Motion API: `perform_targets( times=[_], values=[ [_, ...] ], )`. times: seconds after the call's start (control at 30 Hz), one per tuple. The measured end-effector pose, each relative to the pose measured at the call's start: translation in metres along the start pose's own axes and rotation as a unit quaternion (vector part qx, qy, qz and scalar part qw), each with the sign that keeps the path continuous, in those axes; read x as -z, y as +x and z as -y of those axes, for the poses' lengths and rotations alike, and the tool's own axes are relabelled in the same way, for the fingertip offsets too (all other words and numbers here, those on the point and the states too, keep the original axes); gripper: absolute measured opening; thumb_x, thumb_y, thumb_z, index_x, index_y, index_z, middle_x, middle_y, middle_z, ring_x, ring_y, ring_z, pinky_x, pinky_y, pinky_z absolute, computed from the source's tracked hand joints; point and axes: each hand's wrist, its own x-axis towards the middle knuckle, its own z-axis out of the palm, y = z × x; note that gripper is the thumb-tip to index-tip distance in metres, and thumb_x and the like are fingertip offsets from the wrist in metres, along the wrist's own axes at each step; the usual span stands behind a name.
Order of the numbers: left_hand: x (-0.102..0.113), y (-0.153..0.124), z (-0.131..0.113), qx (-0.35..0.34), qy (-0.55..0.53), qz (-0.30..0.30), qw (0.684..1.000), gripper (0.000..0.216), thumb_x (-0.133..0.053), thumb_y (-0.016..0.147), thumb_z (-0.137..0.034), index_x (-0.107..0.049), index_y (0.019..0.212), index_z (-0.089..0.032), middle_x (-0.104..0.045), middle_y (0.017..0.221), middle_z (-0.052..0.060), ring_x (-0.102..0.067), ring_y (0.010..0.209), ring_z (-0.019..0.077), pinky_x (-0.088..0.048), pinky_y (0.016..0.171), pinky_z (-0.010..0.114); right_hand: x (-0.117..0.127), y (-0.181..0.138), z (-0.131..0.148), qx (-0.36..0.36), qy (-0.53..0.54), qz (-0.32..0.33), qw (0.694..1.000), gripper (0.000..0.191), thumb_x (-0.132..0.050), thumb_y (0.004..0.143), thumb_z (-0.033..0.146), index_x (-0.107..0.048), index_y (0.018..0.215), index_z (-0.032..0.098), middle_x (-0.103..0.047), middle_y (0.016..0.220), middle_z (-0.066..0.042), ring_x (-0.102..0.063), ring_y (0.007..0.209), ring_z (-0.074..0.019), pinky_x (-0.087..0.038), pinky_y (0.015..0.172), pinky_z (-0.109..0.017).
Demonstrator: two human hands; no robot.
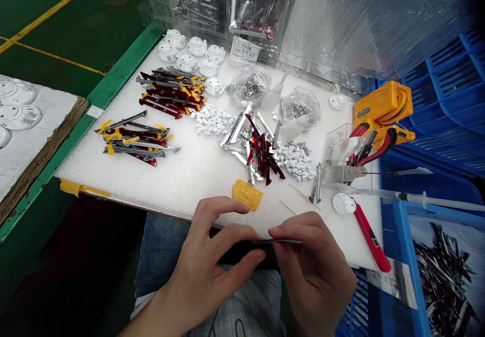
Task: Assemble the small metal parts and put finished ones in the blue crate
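Observation:
My left hand [212, 263] and my right hand [314, 263] meet low in the view, over my lap, at the near edge of the white foam board [182, 175]. Between them they pinch a thin dark and silver strip [275, 242], held level; each hand's fingers close on one end. Just beyond my fingers lies a crumpled piece of yellow tape [247, 194]. Farther out is a loose heap of red and silver strips [257, 147] with small white parts [293, 160] beside it.
Two taped bundles of strips [134, 139] [172, 92] lie at left, white round caps [191, 54] at the back, bags of small metal parts [248, 87]. At right: a red knife [371, 238], a yellow tape dispenser [382, 107], a syringe [417, 198], blue crates [450, 256].

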Motion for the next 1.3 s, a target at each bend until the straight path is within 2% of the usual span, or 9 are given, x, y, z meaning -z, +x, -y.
perform_targets(
  times=[0.13, 0.23, 0.37, 0.47, 0.6, 0.87, 0.97, 1.17, 1.3],
  values=[
    [0.01, 0.013, -0.01, -0.005, -0.038, -0.006, 0.999, 0.01, -0.071, 0.117, -0.035, -0.077, 0.124, -0.032, -0.075, 0.125, 0.005, -0.074, 0.114, 0.0235, -0.065, 0.095, 0.035, 0.003, 0.002, 0.007, 0.055, -0.096, 0.013, 0.994, 0.024, -0.071, 0.102, 0.006, -0.08, 0.113, 0.026, -0.078, 0.091, 0.001, -0.072, 0.075, -0.0137, -0.059, 0.061, -0.024],
    [0.013, 0.023, -0.021, -0.023, -0.061, -0.008, 0.998, 0.009, -0.075, 0.114, -0.029, -0.078, 0.122, -0.031, -0.079, 0.116, 0.003, -0.077, 0.11, 0.0216, -0.067, 0.092, 0.031, 0.005, 0.006, 0.013, 0.082, -0.137, 0.024, 0.987, 0.024, -0.067, 0.101, 0.005, -0.078, 0.109, 0.025, -0.077, 0.087, 0.002, -0.071, 0.069, -0.0125, -0.059, 0.059, -0.024],
    [0.012, 0.029, -0.029, -0.019, -0.081, -0.029, 0.996, 0.015, -0.078, 0.109, -0.017, -0.079, 0.109, -0.032, -0.08, 0.111, 0.002, -0.08, 0.105, 0.0203, -0.069, 0.086, 0.029, 0.006, 0.01, 0.019, 0.096, -0.159, 0.036, 0.982, 0.023, -0.067, 0.1, 0.005, -0.077, 0.107, 0.025, -0.076, 0.085, 0.002, -0.072, 0.067, -0.0133, -0.059, 0.056, -0.025],
    [0.01, 0.028, -0.029, -0.009, -0.096, -0.042, 0.994, 0.016, -0.078, 0.107, -0.016, -0.078, 0.103, -0.031, -0.08, 0.113, 0.003, -0.08, 0.102, 0.0193, -0.069, 0.084, 0.028, 0.003, 0.009, 0.019, 0.1, -0.151, 0.033, 0.983, 0.022, -0.067, 0.1, 0.005, -0.075, 0.104, 0.025, -0.073, 0.082, 0.002, -0.068, 0.066, -0.0136, -0.057, 0.055, -0.026],
    [0.01, 0.028, -0.029, -0.002, -0.119, -0.049, 0.992, 0.014, -0.079, 0.108, -0.021, -0.076, 0.098, -0.03, -0.079, 0.109, 0.002, -0.079, 0.097, 0.0181, -0.069, 0.083, 0.028, -0.003, 0.005, 0.017, 0.101, -0.128, -0.018, 0.986, 0.017, -0.069, 0.098, 0.007, -0.075, 0.099, 0.023, -0.066, 0.082, 0.002, -0.061, 0.069, -0.0136, -0.053, 0.056, -0.029],
    [0.011, 0.027, -0.031, 0.007, -0.134, -0.053, 0.99, 0.018, -0.077, 0.107, -0.016, -0.072, 0.095, -0.03, -0.077, 0.104, 0.002, -0.078, 0.095, 0.0177, -0.07, 0.081, 0.026, 0.001, 0.001, 0.013, 0.096, -0.091, -0.02, 0.991, 0.018, -0.071, 0.099, 0.006, -0.079, 0.104, 0.021, -0.071, 0.086, -0.001, -0.064, 0.072, -0.0165, -0.053, 0.059, -0.033],
    [0.01, 0.026, -0.029, 0.017, -0.133, -0.059, 0.989, 0.02, -0.077, 0.102, -0.012, -0.072, 0.095, -0.03, -0.075, 0.104, 0.003, -0.077, 0.092, 0.019, -0.071, 0.079, 0.028, 0.005, -0.003, 0.008, 0.078, -0.043, -0.011, 0.996, 0.015, -0.077, 0.1, 0.008, -0.08, 0.109, 0.021, -0.075, 0.087, -0.002, -0.067, 0.072, -0.0169, -0.054, 0.06, -0.032],
    [0.011, 0.024, -0.02, 0.031, -0.123, -0.053, 0.991, 0.027, -0.071, 0.094, -0.003, -0.072, 0.095, -0.03, -0.075, 0.102, 0.002, -0.077, 0.096, 0.0187, -0.071, 0.087, 0.027, 0.014, -0.009, -0.003, -0.051, 0.125, -0.004, 0.991, 0.005, -0.082, 0.107, 0.021, -0.078, 0.108, 0.025, -0.075, 0.086, 0.0, -0.069, 0.074, -0.016, -0.055, 0.064, -0.028],
    [0.009, 0.018, -0.01, 0.04, -0.104, -0.021, 0.994, 0.028, -0.07, 0.092, -0.001, -0.074, 0.095, -0.028, -0.076, 0.107, 0.002, -0.079, 0.097, 0.0184, -0.071, 0.089, 0.026, 0.012, -0.006, -0.005, -0.074, 0.15, -0.022, 0.986, 0.006, -0.08, 0.111, 0.031, -0.079, 0.106, 0.026, -0.073, 0.083, 0.001, -0.068, 0.073, -0.0162, -0.053, 0.063, -0.028]
  ],
)
